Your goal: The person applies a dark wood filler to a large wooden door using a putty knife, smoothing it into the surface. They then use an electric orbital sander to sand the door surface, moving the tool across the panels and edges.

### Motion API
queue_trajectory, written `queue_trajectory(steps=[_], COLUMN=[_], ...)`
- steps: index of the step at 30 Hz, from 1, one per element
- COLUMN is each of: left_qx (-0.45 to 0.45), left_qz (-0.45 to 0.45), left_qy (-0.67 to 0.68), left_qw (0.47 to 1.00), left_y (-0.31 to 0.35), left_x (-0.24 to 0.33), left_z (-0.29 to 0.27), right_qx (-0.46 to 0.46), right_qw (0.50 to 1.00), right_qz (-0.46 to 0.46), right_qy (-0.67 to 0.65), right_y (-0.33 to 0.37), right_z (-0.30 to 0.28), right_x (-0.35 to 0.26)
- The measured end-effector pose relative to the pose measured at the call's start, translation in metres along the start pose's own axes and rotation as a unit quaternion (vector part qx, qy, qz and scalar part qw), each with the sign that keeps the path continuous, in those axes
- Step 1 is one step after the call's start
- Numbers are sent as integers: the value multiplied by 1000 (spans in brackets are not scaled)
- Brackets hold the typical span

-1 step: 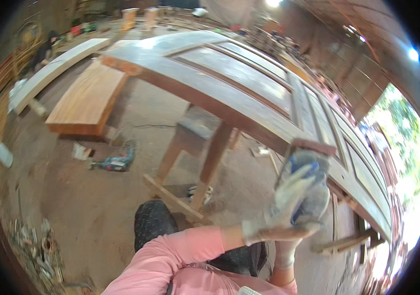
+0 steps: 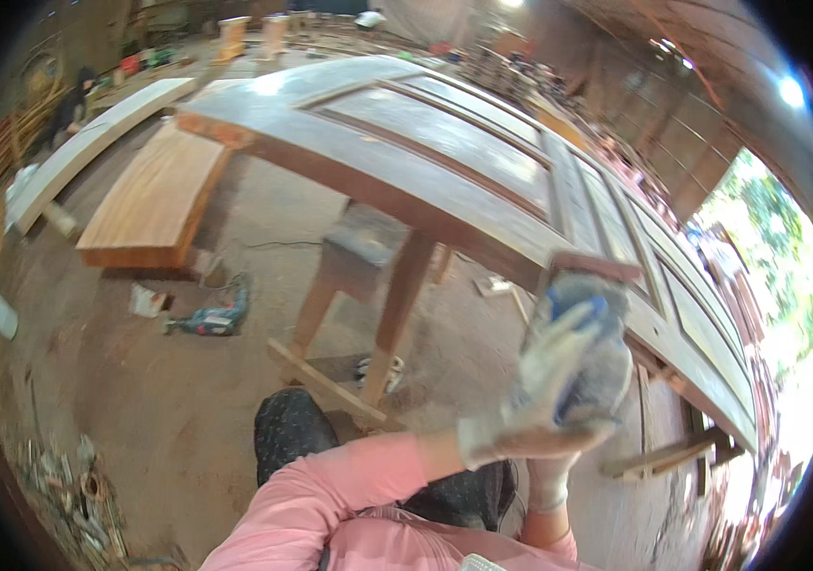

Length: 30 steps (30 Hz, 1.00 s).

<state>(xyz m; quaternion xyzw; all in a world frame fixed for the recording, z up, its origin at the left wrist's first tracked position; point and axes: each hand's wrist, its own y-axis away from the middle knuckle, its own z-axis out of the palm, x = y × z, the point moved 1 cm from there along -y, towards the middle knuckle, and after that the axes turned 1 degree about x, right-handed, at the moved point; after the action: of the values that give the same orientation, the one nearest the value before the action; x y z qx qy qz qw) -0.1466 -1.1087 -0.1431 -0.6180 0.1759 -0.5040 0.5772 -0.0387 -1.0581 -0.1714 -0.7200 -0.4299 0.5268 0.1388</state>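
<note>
Left hand [image 2: 544, 390] clamped on sander [image 2: 606, 371] by near edge of door [image 2: 435, 143]; right hand [image 2: 549, 481] this side of door, grip hidden, can't tell. Drill [image 2: 211, 321] left of door.

My feed comes from a fisheye on the person's head, looking down and forward, close over the hands [image 2: 541, 392], with floor [image 2: 149, 390] at left and the panel [image 2: 444, 143] running ahead to the right.
</note>
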Motion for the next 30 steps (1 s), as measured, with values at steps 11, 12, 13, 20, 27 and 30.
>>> queue_trajectory(steps=[11, 12, 13, 20, 27, 30], left_qx=[192, 167, 138, -29, -34, -47], left_qz=[-143, -127, -106, 1, -83, -62], left_qy=[107, 96, 92, 26, 139, 71], left_qw=[965, 973, 980, 999, 986, 994], left_y=[-16, -11, -1, 6, 51, 55], left_x=[3, 3, -1, -14, -27, -31], left_z=[-63, -56, -39, 12, 9, 14], right_qx=[-174, -143, -113, 40, -18, -5], right_qw=[979, 983, 982, 990, 994, 996], right_qz=[14, -24, -61, 122, 89, 53], right_qy=[102, 115, 140, -64, 52, 68], right_y=[-44, -35, -24, 20, 53, 53], right_z=[23, 11, -5, -27, -25, -30], right_x=[-56, -47, -31, 8, 26, 27])
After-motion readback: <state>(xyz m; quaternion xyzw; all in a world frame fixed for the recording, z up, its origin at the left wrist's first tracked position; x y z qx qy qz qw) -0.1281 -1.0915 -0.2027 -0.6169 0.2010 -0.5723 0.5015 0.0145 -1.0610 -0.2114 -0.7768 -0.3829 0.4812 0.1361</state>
